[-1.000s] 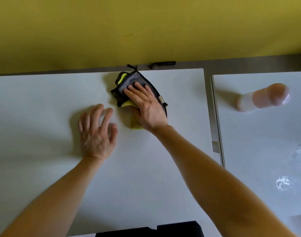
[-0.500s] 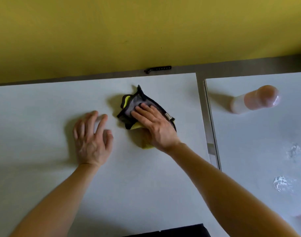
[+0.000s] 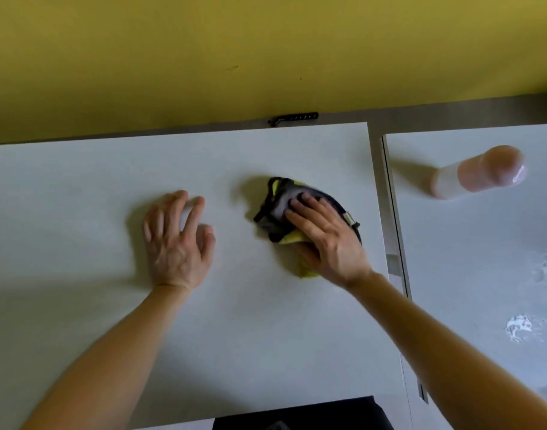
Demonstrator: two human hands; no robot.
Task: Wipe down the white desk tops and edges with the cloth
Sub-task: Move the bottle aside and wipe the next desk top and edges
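The grey-and-yellow cloth (image 3: 278,209) lies bunched on the white desk (image 3: 79,212), near its right edge. The right hand (image 3: 328,240) presses it with straight fingers, not clenched, likely so the palm's weight scrubs the top. The left hand (image 3: 176,243) rests spread and empty, probably bracing the lean. The neighbouring desk (image 3: 467,274) carries a pink-capped bottle (image 3: 477,173) and white smears (image 3: 520,328), seemingly unwiped.
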